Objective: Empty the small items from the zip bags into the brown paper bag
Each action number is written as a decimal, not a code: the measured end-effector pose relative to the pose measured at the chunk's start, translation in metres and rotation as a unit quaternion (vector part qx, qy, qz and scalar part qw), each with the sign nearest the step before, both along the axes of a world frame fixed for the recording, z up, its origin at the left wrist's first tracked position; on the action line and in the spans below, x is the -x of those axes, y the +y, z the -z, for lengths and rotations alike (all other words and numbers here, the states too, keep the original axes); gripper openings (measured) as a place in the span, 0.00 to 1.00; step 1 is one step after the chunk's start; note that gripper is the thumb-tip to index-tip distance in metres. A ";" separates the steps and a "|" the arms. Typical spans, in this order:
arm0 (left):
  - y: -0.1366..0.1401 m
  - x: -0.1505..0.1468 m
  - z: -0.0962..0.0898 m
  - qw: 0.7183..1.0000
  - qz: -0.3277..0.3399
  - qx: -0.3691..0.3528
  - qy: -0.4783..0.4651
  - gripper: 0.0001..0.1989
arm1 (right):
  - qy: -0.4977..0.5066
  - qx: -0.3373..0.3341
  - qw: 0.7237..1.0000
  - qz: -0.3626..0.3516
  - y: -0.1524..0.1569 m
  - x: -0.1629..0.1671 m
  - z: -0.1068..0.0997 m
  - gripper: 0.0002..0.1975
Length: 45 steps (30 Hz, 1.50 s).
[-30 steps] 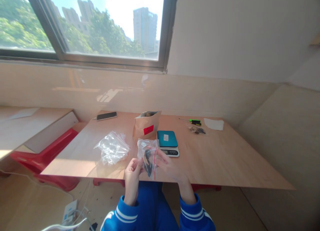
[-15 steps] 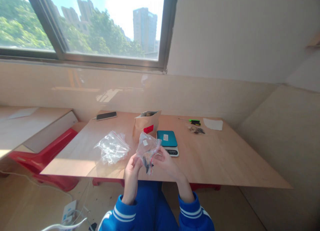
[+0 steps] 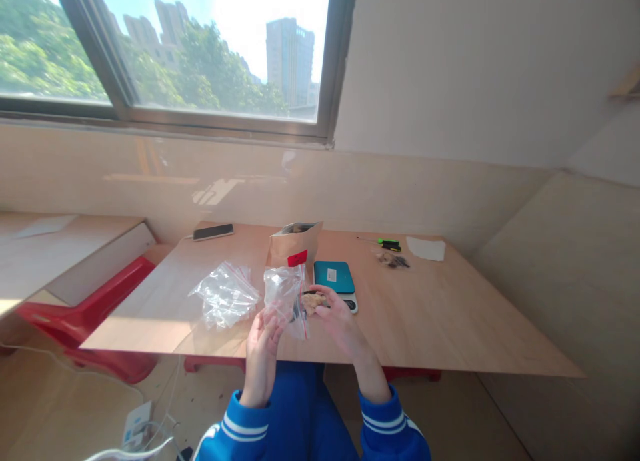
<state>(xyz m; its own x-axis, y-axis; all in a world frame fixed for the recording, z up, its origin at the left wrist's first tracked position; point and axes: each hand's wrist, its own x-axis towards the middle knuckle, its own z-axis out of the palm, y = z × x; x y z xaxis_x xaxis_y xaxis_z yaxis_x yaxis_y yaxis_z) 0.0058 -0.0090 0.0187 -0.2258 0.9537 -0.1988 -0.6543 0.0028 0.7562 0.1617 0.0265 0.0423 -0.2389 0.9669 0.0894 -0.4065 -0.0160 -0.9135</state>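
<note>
My left hand is closed on a clear zip bag with a red strip along its opening. Some dark slender pieces show inside, near the bag's mouth. Tan, crumpled dried pieces are pinched in my right hand, just right of the bag's opening; their exact kind is unclear. Behind my right hand lies a kitchen scale with a teal plate, its display partly covered by my fingers. A brown paper pouch with a red label stands open at the top behind the zip bag.
A heap of clear plastic bags lies to the left. At the back left is a phone. Screwdrivers, a small bag of brown and dark pieces and white paper lie at the back right of the wooden table.
My right hand has come away from the bag's side, and tan dried pieces now show in its fingers. The zip bag has shifted left and turned its opening to the right.
</note>
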 end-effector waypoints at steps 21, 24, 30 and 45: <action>-0.009 0.044 0.002 0.993 -0.094 0.064 -0.019 0.19 | -0.347 -0.346 0.868 0.084 0.174 0.021 -0.075 0.16; -0.007 0.050 0.002 0.993 -0.097 0.062 -0.014 0.18 | -0.398 -0.406 0.821 0.054 0.172 0.023 -0.067 0.21; -0.004 0.053 -0.001 0.994 -0.083 0.069 -0.015 0.16 | -0.381 -0.403 0.823 0.122 0.164 0.026 -0.067 0.28; -0.007 0.026 -0.003 0.999 0.005 -0.004 0.035 0.27 | -0.125 -0.034 0.991 0.024 0.003 0.055 0.022 0.29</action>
<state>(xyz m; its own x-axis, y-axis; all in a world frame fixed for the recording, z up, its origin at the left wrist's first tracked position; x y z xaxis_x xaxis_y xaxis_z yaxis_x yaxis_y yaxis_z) -0.0205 -0.0162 0.0220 -0.2300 0.9572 -0.1759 -0.6001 0.0029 0.8000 0.1070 0.0293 0.0204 -0.2150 0.9717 0.0983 -0.1668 0.0627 -0.9840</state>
